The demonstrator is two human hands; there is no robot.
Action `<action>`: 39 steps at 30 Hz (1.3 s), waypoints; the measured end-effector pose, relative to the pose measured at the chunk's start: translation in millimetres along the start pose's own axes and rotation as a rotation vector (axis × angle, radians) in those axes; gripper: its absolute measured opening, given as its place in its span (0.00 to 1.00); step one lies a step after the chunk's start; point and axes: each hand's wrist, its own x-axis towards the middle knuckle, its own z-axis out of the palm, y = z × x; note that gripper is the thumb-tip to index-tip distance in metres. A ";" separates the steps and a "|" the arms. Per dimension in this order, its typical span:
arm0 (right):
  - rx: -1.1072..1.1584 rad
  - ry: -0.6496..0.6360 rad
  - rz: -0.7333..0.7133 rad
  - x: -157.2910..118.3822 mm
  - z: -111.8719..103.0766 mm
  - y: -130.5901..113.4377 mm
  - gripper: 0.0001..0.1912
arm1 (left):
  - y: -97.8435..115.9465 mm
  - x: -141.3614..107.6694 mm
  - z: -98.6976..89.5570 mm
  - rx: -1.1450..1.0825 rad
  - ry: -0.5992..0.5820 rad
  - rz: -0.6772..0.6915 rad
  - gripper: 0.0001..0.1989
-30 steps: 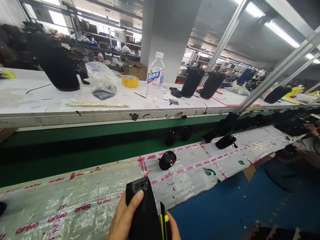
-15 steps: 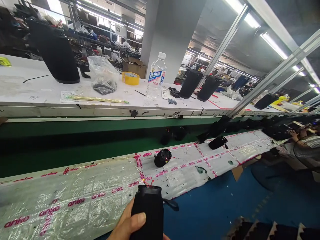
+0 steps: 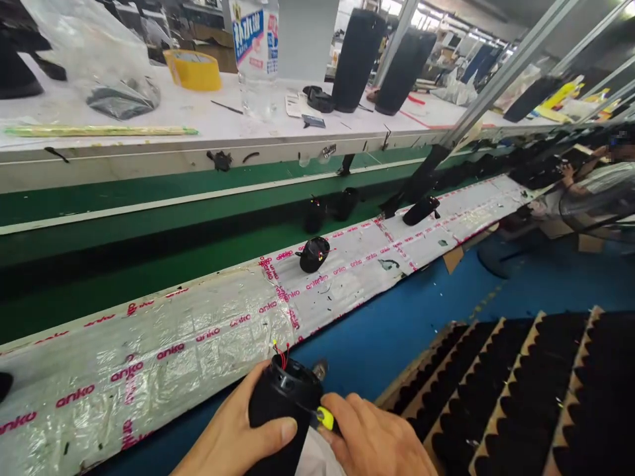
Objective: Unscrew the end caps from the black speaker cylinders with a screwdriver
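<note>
My left hand (image 3: 248, 423) is wrapped round a black cylindrical housing (image 3: 282, 416), its open rim facing up, with red wires (image 3: 282, 356) ending in small yellow and red tips sticking out of it. At the rim's right side, my right hand (image 3: 372, 433) is closed round a tool with a yellow and black handle (image 3: 325, 418). The tool's working end is hidden. A similar black cylinder (image 3: 314, 255) with wires stands on the plastic-covered bench beyond, and another (image 3: 421, 211) lies farther along it.
Above the bench, a white shelf (image 3: 198, 144) holds yellow tape (image 3: 192, 70), a bottle (image 3: 255, 59) and black cylinders (image 3: 358, 59). Cartons of black parts (image 3: 516, 396) fill the lower right. A person (image 3: 595, 172) is at the far right.
The view has tilted down. My right hand has come up with the yellow-handled tool to the housing's rim. The housing now leans, showing its open top, and the cartons show more fully.
</note>
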 end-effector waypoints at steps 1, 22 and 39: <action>-0.033 -0.007 -0.033 1.9 -1.2 0.7 0.21 | -1.2 -1.0 1.5 0.003 -0.005 -0.009 0.35; -0.288 -0.149 -0.180 -0.7 -18.3 2.9 0.12 | 7.7 -6.2 21.8 0.306 0.128 -0.144 0.33; -0.301 -0.192 -0.070 -11.9 -11.5 -10.1 0.09 | -2.0 -1.5 8.3 0.125 -0.023 -0.114 0.31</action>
